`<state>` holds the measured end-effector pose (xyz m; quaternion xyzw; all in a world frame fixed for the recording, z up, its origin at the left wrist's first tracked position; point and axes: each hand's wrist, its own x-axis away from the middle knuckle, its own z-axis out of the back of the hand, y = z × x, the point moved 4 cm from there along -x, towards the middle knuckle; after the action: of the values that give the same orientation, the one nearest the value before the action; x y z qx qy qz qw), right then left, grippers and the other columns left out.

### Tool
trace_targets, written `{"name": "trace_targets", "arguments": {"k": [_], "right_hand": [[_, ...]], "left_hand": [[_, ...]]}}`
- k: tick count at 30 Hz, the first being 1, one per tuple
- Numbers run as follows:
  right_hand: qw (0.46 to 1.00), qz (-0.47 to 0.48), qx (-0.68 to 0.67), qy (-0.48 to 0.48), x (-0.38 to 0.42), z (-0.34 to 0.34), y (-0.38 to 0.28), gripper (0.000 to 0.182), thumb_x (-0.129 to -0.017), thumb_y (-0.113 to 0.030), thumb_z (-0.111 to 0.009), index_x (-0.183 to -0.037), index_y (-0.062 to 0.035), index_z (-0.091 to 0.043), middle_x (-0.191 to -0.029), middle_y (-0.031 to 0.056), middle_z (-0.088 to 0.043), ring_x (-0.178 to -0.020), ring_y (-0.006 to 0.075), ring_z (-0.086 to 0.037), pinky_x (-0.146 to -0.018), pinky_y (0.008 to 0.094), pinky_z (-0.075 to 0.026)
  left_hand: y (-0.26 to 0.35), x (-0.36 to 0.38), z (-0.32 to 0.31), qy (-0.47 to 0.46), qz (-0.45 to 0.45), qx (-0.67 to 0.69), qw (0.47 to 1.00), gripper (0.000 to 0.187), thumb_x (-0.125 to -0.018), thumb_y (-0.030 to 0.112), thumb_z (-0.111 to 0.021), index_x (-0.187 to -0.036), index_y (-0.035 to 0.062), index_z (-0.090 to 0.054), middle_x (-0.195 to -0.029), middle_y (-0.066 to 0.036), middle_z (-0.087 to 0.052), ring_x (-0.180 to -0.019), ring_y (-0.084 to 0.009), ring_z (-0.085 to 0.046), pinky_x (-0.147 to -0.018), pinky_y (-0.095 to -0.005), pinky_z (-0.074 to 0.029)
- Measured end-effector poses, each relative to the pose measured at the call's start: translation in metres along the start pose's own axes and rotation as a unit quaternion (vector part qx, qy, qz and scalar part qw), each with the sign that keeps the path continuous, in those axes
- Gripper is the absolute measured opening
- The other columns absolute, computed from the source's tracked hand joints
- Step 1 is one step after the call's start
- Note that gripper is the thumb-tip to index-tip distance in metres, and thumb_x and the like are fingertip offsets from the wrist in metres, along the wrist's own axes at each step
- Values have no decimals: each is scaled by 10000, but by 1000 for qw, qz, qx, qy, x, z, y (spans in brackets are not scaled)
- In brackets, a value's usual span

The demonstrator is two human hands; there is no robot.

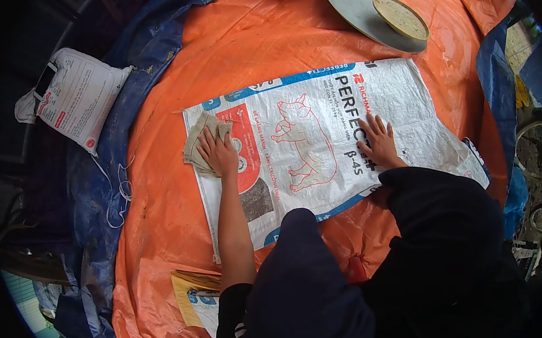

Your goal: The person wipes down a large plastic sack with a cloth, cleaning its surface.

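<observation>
A white woven feed sack (311,140) with blue edges, a pig outline and the word "PERFECT" lies flat before me. My left hand (219,153) presses a folded beige cloth (195,154) onto the sack's left end, fingers stretched out over it. Farther right, my right hand (379,144) rests flat on the sack with its fingers spread, over the printed lettering. Nothing shows in that hand. Part of the sack's near edge is hidden by my knee and sleeve.
An orange tarp (254,48) spreads under the sack, with a blue tarp (104,176) along the left. A filled white bag (84,96) stands at left, near loose white string (122,190). At the top, a bowl (401,18) sits on a grey lid-like disc (351,14). Yellow-edged sacks (189,298) lie lower left.
</observation>
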<state>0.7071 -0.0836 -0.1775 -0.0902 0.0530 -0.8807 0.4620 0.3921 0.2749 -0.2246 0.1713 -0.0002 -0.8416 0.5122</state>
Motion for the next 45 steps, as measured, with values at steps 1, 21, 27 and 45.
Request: {"name": "trace_targets", "arguments": {"k": [1,21,27,45], "right_hand": [[1000,-1,1,-1,0,1,0,678,-906,-469,-583,-1511,-238,-381,-1627,101,-236,-1507,342,-175,-1177,619,-105],[1000,-11,12,-2,-1,-5,-4,679,-913,-466,-576,-1518,-241,-365,-1626,112,-234,-1506,354,-176,-1171,629,-122],[1000,-10,7,5,1,-6,-3,686,-909,-462,-581,-1520,-241,-363,-1617,127,-253,-1503,360,-182,-1170,630,-123],[1000,2,9,27,-2,-13,4,685,-899,-443,-590,-1514,-231,-376,-1610,133,-265,-1496,368,-198,-1169,626,-131]], "left_hand": [[-1,1,0,-4,0,0,1000,523,-1048,442,-339,-1408,126,-549,-1599,-80,-319,-1484,-338,-238,-1200,-525,-126],[0,4,3,2,3,15,1000,522,-1042,450,-346,-1384,127,-572,-1595,-69,-326,-1481,-322,-246,-1203,-506,-138],[-1,4,0,-4,4,-2,1000,508,-1044,448,-343,-1410,165,-553,-1593,-68,-331,-1480,-324,-250,-1204,-511,-137],[2,3,1,-4,3,-1,1000,514,-1040,441,-357,-1365,117,-590,-1596,-66,-326,-1485,-323,-240,-1199,-518,-145]]}}
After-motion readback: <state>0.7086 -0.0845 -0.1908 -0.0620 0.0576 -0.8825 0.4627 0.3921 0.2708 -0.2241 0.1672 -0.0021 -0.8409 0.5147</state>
